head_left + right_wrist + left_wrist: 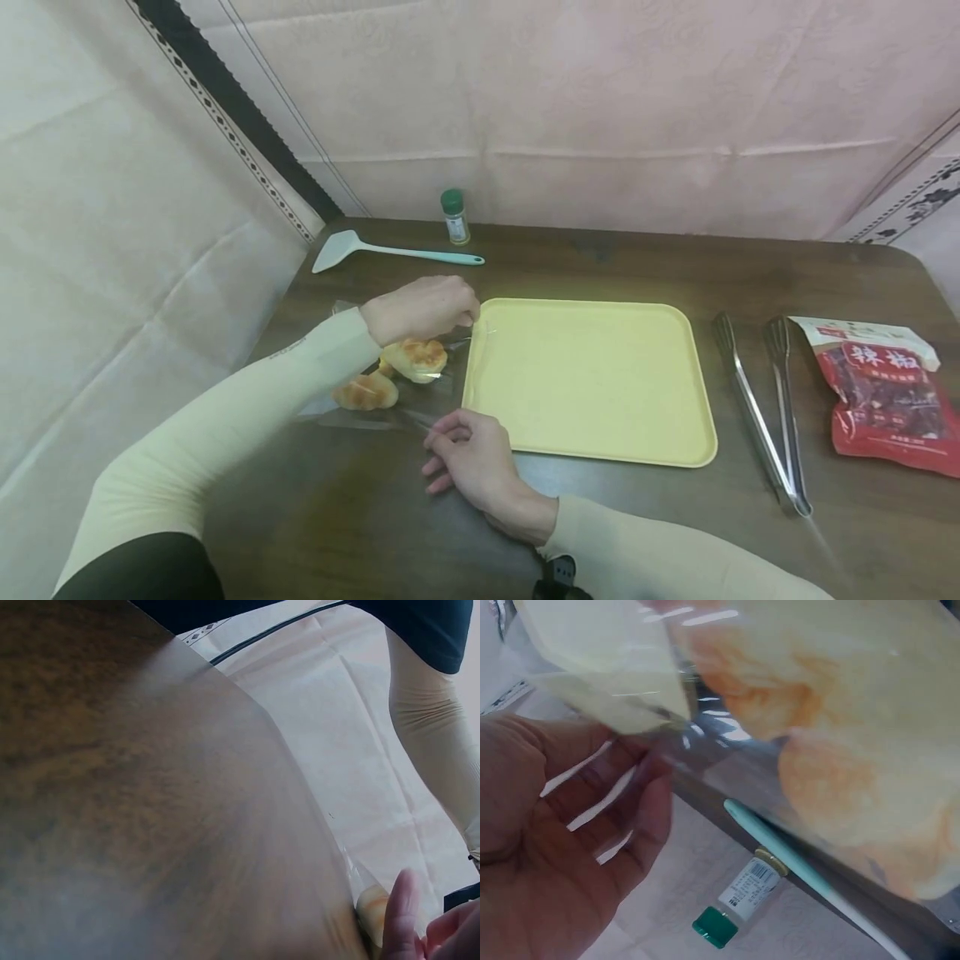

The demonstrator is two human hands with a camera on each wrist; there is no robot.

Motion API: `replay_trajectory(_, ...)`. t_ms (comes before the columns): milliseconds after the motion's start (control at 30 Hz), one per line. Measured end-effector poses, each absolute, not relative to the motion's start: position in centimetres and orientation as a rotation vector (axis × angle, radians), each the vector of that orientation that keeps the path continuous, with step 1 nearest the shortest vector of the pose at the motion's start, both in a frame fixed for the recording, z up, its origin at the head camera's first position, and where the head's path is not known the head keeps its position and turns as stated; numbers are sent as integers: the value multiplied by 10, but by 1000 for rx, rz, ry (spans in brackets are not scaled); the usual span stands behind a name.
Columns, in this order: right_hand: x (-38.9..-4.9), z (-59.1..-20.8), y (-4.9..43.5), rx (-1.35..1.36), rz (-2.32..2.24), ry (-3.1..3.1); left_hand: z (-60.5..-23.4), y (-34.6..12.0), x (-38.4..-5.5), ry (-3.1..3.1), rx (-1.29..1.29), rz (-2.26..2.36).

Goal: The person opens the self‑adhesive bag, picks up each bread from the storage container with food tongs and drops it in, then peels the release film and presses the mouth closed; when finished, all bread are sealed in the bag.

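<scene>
A clear plastic bag (367, 422) with golden bread rolls (417, 358) inside lies left of a pale yellow tray (592, 383). My left hand (423, 310) pinches the far edge of the bag's open side, beside the tray's far left corner. In the left wrist view the clear film runs up to the fingertips of the left hand (585, 817), and the rolls loom large behind it. At the near edge of the bag, my right hand (474, 462) pinches the film between thumb and forefinger. Only some fingers (401, 911) of it show in the right wrist view.
A turquoise-and-white spatula (405, 252) and a green-capped seasoning bottle (455, 218) are at the back. Metal tongs (780, 417) lie right of the tray, and a red snack packet (885, 396) lies beyond them. Cloth hangs behind and left of the wooden table (337, 517).
</scene>
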State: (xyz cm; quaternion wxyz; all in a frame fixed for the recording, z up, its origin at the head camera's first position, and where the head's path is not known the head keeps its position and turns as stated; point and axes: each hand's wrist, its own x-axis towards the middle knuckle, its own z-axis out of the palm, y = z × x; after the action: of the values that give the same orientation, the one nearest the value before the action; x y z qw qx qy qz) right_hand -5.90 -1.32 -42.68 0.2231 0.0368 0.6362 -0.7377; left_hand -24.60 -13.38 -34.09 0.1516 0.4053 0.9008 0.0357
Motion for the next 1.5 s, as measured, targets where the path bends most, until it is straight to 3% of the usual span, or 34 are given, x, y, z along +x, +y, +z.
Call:
replay_trajectory(400, -60, -426, 2, 47, -2032, 1797, -337, -145, -246, 2636, 1041, 179)
replay_trajectory(900, -82, -399, 40, -175, -1887, 2365, -328, -189, -235, 2932, 1010, 710)
replay_trajectory(1200, -102, -383, 55, -592, -1924, 2829, -314, -220, -199, 3159, 752, 1058)
replay_trajectory(1500, -115, -377, 59, -989, -2079, 2912, -310, -240, -167, 3243, 740, 1451)
